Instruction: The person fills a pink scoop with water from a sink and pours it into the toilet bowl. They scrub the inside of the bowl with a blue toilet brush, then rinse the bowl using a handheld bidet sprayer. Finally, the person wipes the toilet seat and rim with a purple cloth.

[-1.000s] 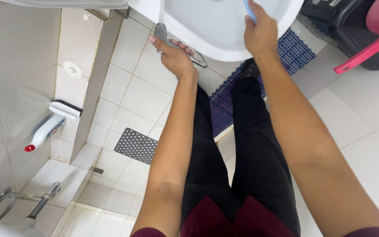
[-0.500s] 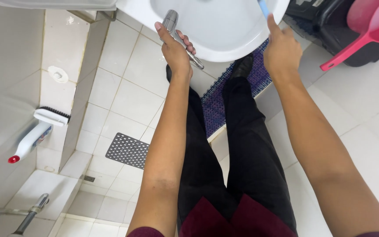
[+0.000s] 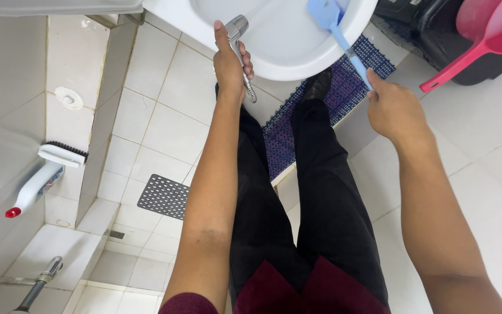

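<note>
This was a home bathroom. White tiles covered the floor (image 3: 164,125) and walls, a white toilet bowl (image 3: 274,40) stood at the top, a metal drain grate (image 3: 165,196) was set in the floor, and a scrub brush (image 3: 45,174) leaned against the wall.

1. White toilet bowl (image 3: 286,52): far part cut off by the top edge.
2. Metal spray nozzle (image 3: 237,29): grip hidden inside the left hand (image 3: 230,67); hose end not traceable.
3. Blue brush (image 3: 335,29): handle end hidden in the right hand (image 3: 393,110).
4. Red scoop (image 3: 483,35): bowl cut by the frame edges.
5. Metal tap (image 3: 36,285): cut at the bottom-left corner.
</note>
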